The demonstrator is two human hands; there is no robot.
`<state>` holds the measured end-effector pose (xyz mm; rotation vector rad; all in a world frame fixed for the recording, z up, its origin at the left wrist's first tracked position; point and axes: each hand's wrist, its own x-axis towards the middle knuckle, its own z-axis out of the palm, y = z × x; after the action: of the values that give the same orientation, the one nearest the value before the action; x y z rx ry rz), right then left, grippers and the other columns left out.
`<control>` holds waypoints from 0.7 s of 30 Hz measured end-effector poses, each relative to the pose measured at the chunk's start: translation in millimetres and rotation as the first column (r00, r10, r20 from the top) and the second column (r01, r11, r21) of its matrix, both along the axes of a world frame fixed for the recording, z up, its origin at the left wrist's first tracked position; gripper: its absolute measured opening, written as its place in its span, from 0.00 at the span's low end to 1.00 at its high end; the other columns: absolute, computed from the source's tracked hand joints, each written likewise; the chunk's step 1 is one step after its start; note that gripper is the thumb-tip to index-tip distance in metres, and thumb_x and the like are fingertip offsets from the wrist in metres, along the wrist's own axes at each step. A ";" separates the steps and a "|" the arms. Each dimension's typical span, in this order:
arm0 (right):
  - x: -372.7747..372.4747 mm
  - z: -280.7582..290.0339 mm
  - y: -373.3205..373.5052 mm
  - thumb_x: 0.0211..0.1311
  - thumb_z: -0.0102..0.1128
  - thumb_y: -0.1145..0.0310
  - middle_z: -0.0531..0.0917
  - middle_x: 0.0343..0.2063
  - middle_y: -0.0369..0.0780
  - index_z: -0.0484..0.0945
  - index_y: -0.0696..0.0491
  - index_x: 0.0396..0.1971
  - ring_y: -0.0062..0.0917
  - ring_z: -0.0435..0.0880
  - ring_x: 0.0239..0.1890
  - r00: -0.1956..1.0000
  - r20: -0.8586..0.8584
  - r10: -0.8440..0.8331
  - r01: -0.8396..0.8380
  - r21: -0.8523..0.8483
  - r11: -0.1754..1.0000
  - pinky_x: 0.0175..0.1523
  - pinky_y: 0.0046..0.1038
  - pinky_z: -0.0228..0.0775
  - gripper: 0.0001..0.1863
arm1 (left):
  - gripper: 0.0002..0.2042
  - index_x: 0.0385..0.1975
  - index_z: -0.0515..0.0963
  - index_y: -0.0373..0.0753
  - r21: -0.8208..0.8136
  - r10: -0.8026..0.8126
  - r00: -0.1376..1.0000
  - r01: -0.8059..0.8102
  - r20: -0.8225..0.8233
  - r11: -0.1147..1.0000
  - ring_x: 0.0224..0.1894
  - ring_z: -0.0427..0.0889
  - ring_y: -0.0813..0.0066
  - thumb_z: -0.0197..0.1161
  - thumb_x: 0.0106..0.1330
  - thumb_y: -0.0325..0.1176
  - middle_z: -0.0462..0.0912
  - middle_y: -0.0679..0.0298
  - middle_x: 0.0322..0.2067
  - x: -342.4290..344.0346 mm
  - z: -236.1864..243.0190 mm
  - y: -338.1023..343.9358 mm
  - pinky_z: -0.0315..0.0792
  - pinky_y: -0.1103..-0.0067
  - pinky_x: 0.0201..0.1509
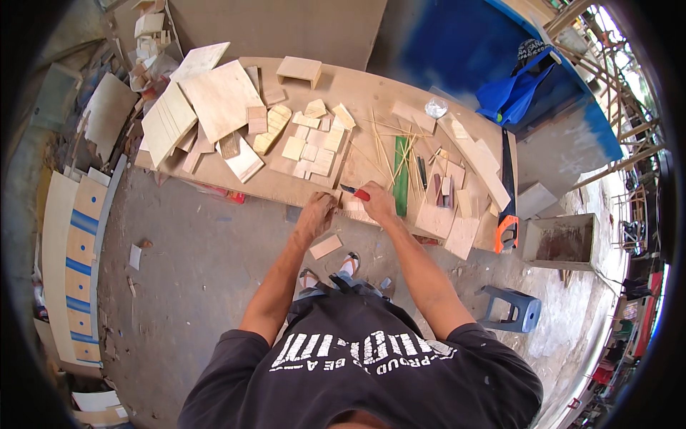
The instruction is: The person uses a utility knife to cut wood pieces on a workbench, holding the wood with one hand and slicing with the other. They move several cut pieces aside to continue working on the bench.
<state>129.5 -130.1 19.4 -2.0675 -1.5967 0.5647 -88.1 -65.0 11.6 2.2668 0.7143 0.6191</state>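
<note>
At the near edge of the wooden workbench [264,191], my right hand [379,205] is closed round a knife with a red handle [363,194]; its dark blade points left toward my other hand. My left hand [318,214] has its fingers curled in at the bench edge, and what they pinch is too small to make out. Between and just beyond my hands lies a pale wood board [351,204]. A group of small cut wood blocks [312,148] sits a little farther in. To the right of the knife lies a green strip [400,175] under thin wooden sticks [389,150].
Plywood sheets [221,96] are stacked at the bench's left. A handsaw with an orange handle [506,234] lies along the right end. On the floor are a wood offcut [326,247] by my feet, a blue stool [516,309] and an open box [561,242].
</note>
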 end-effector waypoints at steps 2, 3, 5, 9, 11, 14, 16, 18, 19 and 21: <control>0.9 -3.1 1.7 0.60 0.65 0.63 0.84 0.41 0.36 0.86 0.47 0.36 0.41 0.84 0.43 1.000 -0.005 -0.019 0.019 0.018 1.000 0.48 0.40 0.76 0.07 | 0.11 0.36 0.76 0.32 0.057 0.085 0.996 -0.086 0.014 0.995 0.49 0.77 0.49 0.66 0.54 0.20 0.81 0.53 0.41 4.4 10.1 -6.6 0.73 0.63 0.54; 0.2 -4.1 1.2 0.60 0.66 0.63 0.84 0.42 0.37 0.86 0.47 0.36 0.41 0.84 0.43 0.999 -0.013 -0.033 0.033 0.029 0.999 0.48 0.40 0.77 0.07 | 0.11 0.36 0.76 0.32 0.056 0.083 0.996 -0.084 0.013 0.995 0.49 0.77 0.49 0.66 0.54 0.20 0.81 0.53 0.41 8.1 9.3 -9.3 0.73 0.63 0.54; -1.9 -3.1 0.9 0.60 0.66 0.63 0.84 0.42 0.37 0.86 0.47 0.36 0.41 0.84 0.43 0.999 -0.020 -0.032 0.033 0.040 0.999 0.47 0.40 0.77 0.07 | 0.09 0.36 0.75 0.32 0.082 0.200 0.958 -0.220 0.204 0.972 0.48 0.77 0.48 0.64 0.56 0.22 0.82 0.53 0.36 13.7 6.1 -12.0 0.73 0.62 0.53; -3.3 4.0 1.5 0.60 0.67 0.62 0.84 0.42 0.36 0.86 0.47 0.37 0.41 0.84 0.43 0.999 -0.036 -0.014 0.015 0.035 0.999 0.47 0.39 0.77 0.08 | 0.09 0.36 0.77 0.31 -0.001 0.231 0.972 -0.231 0.052 0.973 0.47 0.78 0.47 0.65 0.59 0.27 0.82 0.50 0.35 16.8 0.8 -4.3 0.74 0.61 0.52; -3.0 5.5 -0.3 0.60 0.67 0.62 0.84 0.42 0.36 0.86 0.47 0.37 0.41 0.84 0.43 0.999 -0.036 -0.011 0.012 0.034 0.999 0.48 0.39 0.77 0.08 | 0.09 0.33 0.79 0.30 -0.068 0.385 0.907 -0.401 -0.172 0.914 0.46 0.79 0.45 0.65 0.60 0.31 0.82 0.46 0.36 25.7 0.9 -9.4 0.76 0.60 0.49; -2.7 4.7 -0.3 0.60 0.67 0.60 0.84 0.42 0.36 0.86 0.47 0.37 0.41 0.84 0.44 1.000 -0.028 -0.010 0.011 0.036 0.999 0.48 0.39 0.76 0.09 | 0.07 0.27 0.80 0.30 -0.057 0.537 0.835 -0.545 -0.118 0.836 0.40 0.81 0.43 0.64 0.60 0.29 0.81 0.44 0.32 39.2 -4.8 -14.6 0.76 0.57 0.44; -2.2 3.1 -1.1 0.60 0.67 0.60 0.84 0.42 0.36 0.86 0.46 0.38 0.41 0.84 0.44 1.000 -0.022 -0.015 0.016 0.035 0.999 0.49 0.39 0.76 0.10 | 0.06 0.28 0.80 0.30 -0.060 0.582 0.804 -0.591 -0.118 0.804 0.37 0.81 0.43 0.65 0.58 0.28 0.82 0.43 0.30 45.4 -9.2 -13.1 0.75 0.58 0.42; -1.0 3.6 -0.6 0.60 0.67 0.59 0.84 0.42 0.35 0.86 0.46 0.38 0.40 0.84 0.45 1.000 -0.022 -0.014 0.014 0.015 1.000 0.49 0.39 0.76 0.10 | 0.05 0.28 0.81 0.30 -0.061 0.628 0.769 -0.637 -0.119 0.768 0.33 0.82 0.42 0.65 0.56 0.26 0.82 0.43 0.29 52.2 -5.5 -13.9 0.75 0.60 0.40; 0.1 3.7 -0.5 0.60 0.67 0.59 0.84 0.42 0.35 0.86 0.46 0.38 0.40 0.84 0.45 1.000 -0.025 -0.015 0.016 0.012 1.000 0.49 0.39 0.76 0.10 | 0.04 0.26 0.81 0.30 -0.102 0.594 0.804 -0.594 -0.026 0.798 0.33 0.81 0.42 0.64 0.57 0.25 0.81 0.43 0.28 57.7 -4.0 -16.5 0.74 0.58 0.39; -0.8 3.6 0.3 0.60 0.67 0.59 0.84 0.43 0.35 0.86 0.45 0.38 0.40 0.84 0.45 0.999 -0.049 -0.024 0.024 0.006 1.000 0.49 0.39 0.76 0.10 | 0.04 0.25 0.80 0.30 -0.135 0.561 0.825 -0.550 0.065 0.824 0.32 0.81 0.41 0.63 0.58 0.24 0.81 0.43 0.28 63.7 -7.0 -22.6 0.73 0.56 0.38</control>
<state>128.7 -129.7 23.1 -2.0496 -1.5423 0.5953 -24.4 -87.6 4.7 1.8942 1.3462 0.9322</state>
